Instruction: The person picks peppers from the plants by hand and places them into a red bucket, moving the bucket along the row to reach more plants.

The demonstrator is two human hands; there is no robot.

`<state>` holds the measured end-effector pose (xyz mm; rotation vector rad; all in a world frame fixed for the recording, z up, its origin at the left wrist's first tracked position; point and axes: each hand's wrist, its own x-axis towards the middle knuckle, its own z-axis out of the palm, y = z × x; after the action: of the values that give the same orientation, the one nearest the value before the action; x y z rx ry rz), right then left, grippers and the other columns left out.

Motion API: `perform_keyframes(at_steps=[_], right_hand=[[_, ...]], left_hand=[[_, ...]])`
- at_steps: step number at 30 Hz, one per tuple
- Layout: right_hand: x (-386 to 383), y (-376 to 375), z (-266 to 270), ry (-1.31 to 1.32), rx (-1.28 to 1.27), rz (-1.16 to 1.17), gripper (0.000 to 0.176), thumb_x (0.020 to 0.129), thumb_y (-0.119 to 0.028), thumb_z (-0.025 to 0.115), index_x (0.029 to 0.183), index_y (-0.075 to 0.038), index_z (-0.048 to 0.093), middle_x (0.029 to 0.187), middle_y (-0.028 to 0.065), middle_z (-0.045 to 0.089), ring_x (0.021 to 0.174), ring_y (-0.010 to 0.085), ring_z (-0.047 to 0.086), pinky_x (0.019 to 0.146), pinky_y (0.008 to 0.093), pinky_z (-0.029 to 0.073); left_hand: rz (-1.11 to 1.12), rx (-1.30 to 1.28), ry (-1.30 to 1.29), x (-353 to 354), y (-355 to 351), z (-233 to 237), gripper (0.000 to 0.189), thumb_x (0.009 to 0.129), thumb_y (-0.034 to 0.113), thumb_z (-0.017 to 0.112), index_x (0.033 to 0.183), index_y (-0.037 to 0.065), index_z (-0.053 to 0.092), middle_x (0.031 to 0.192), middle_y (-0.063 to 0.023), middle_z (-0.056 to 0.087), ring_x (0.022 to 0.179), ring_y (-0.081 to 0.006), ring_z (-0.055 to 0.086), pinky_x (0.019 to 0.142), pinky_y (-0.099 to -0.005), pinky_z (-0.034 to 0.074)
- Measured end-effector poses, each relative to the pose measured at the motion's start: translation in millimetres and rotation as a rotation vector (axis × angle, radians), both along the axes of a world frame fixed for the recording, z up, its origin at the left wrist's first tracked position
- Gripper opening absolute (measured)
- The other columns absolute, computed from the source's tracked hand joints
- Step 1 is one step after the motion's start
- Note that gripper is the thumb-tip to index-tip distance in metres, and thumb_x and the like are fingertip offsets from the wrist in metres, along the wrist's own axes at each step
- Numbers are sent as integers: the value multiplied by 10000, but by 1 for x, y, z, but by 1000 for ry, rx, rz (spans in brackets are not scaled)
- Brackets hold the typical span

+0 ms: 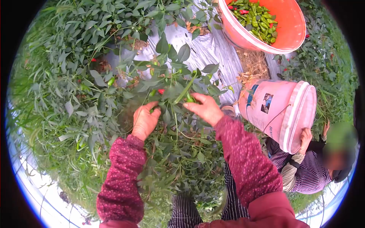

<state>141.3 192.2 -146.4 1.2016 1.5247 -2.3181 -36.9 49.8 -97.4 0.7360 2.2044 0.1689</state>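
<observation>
My right hand [207, 109] pinches a green chili pepper [189, 98] between thumb and fingers, beside a long narrow leaf that slants upward. Among the leaves to the left, my left hand [145, 121] is closed, with a small green chili pepper [154, 110] showing at its fingertips. Both hands are in a leafy pepper plant [173, 85]. A red chili pepper [161, 91] hangs on it between the hands, partly covered by leaves.
At the top right stands an orange bucket [291, 28] holding many green and a few red peppers. Below it, another person's hand [305, 140] touches a tilted pink bucket [262, 110]. Silvery plastic sheeting [205, 49] covers the ground between plants. Dense foliage [57, 76] fills the left.
</observation>
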Motion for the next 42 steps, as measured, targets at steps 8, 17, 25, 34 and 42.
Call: perform_keyframes(at_steps=[8, 17, 25, 34, 42], right_hand=[[12, -32, 71, 161, 358, -89, 288, 722, -92, 701, 976, -92, 566, 961, 53, 588, 899, 177, 582, 794, 292, 462], [25, -52, 100, 160, 622, 158, 315, 681, -163, 657, 973, -152, 540, 818, 45, 540, 702, 263, 599, 591, 384, 479], [37, -83, 151, 480, 732, 306, 210, 738, -306, 590, 781, -138, 471, 692, 41, 477, 569, 200, 539, 472, 334, 442], [71, -12, 128, 230, -440, -377, 117, 853, -143, 534, 936, -62, 521, 754, 10, 560, 613, 85, 534, 555, 226, 435], [36, -71, 42, 70, -18, 117, 270, 793, -201, 615, 1048, -114, 617, 845, 38, 635, 731, 160, 608, 664, 308, 473]], left_hand=[[760, 177, -548, 41, 27, 47, 225, 895, 248, 562, 999, 58, 623, 660, 16, 567, 483, -68, 477, 431, -204, 370], [952, 208, -953, 61, 5, 18, 188, 825, 208, 670, 917, 48, 632, 823, 17, 616, 647, -90, 562, 599, -256, 464], [1147, 383, -923, 70, -29, 34, 104, 805, 156, 659, 789, 56, 635, 737, -6, 624, 549, -95, 550, 458, -248, 448], [84, -202, -540, 28, -167, 17, 410, 857, 189, 604, 1240, 100, 486, 1165, -58, 556, 977, -151, 553, 785, -334, 487], [104, 111, -455, 34, -225, 0, 441, 814, 287, 679, 1158, 47, 541, 1098, -80, 575, 972, -194, 580, 814, -315, 495]])
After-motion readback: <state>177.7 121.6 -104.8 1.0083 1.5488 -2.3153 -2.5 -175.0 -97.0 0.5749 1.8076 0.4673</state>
